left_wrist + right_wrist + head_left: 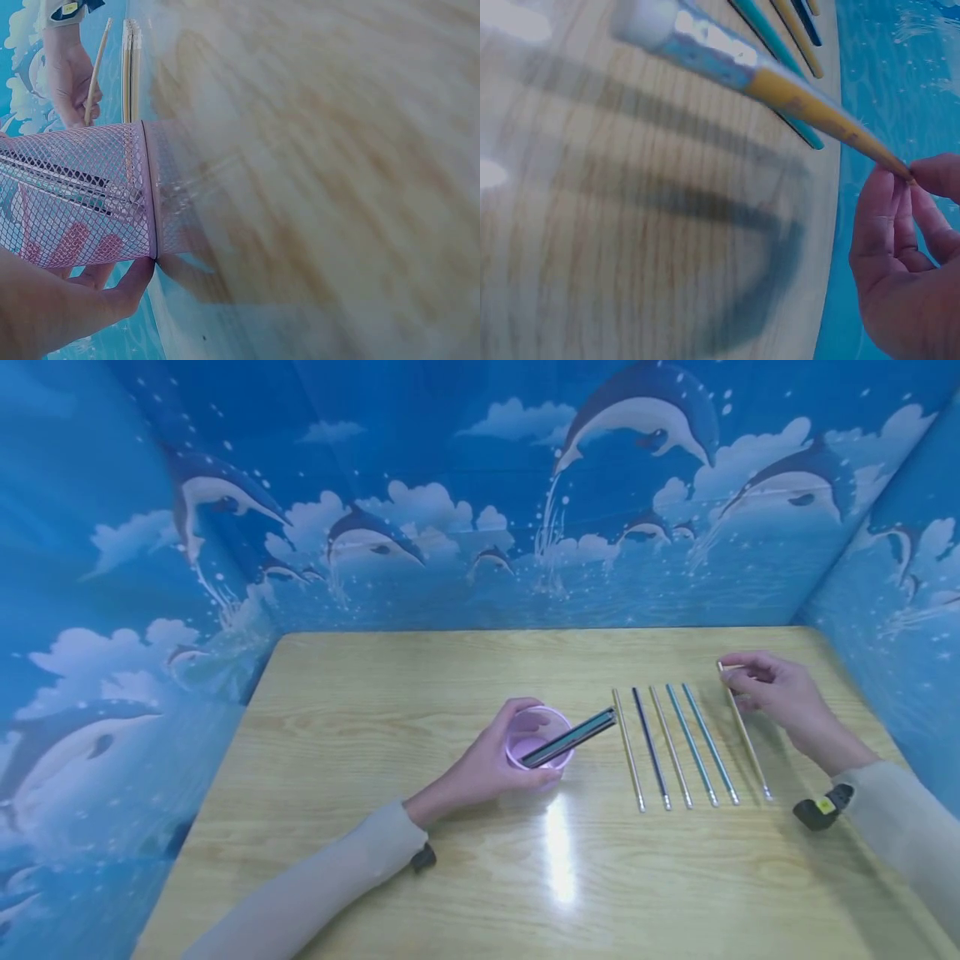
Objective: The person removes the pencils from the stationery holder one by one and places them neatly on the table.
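Note:
My left hand (pixel 480 768) grips a pink mesh pencil cup (pixel 60 150), its fingers wrapped around the side. Inside the cup, a bundle of dark and teal pencils (pixel 573 737) leans to the right over the rim. At the right, my right hand (pixel 787 702) pinches a yellow pencil (pixel 802 105) between thumb and fingertips at its far end. That pencil's white eraser and silver band point back toward me; in the right wrist view it stands over the table with a shadow below.
Between the hands, several pencils lie side by side on the wooden table (pixel 360 735), erasers toward me: yellowish ones (pixel 628 747), a dark blue one (pixel 650 743) and teal ones (pixel 692 743). A dolphin-print backdrop (pixel 450 577) rises behind the table and along both sides.

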The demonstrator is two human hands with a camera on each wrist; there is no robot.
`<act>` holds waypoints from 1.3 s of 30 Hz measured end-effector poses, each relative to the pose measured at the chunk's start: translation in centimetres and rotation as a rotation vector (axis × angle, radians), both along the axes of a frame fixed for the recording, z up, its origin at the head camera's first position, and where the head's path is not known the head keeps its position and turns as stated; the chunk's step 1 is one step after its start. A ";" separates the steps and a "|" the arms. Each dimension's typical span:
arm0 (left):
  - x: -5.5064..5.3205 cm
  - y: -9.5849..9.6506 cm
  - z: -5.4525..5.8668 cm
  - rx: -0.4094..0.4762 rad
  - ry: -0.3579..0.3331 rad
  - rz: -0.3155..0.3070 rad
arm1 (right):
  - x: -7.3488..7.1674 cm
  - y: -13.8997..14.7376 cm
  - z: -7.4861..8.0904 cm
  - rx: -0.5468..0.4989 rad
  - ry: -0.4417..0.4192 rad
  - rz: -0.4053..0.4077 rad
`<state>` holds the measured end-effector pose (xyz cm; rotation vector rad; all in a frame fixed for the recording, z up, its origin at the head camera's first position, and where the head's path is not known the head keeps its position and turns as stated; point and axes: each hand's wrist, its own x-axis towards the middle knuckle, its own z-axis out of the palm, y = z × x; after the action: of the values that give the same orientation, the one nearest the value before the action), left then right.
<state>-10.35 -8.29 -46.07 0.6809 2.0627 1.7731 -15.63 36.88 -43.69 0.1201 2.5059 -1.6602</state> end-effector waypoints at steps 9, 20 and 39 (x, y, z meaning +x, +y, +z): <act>0.0 0.1 0.1 -0.001 -0.006 -0.002 | -1.0 -0.6 -1.9 0.215 -0.027 0.087; 0.0 0.1 0.1 0.002 -0.017 -0.001 | -1.4 -1.1 -2.3 0.369 -0.070 0.104; 0.0 0.0 0.2 -0.003 -0.007 -0.005 | -1.0 -2.1 -2.4 0.552 0.028 0.087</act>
<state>-10.33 -8.31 -45.90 0.6768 2.0571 1.7668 -16.66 34.81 -46.07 0.0402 2.8706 -0.9074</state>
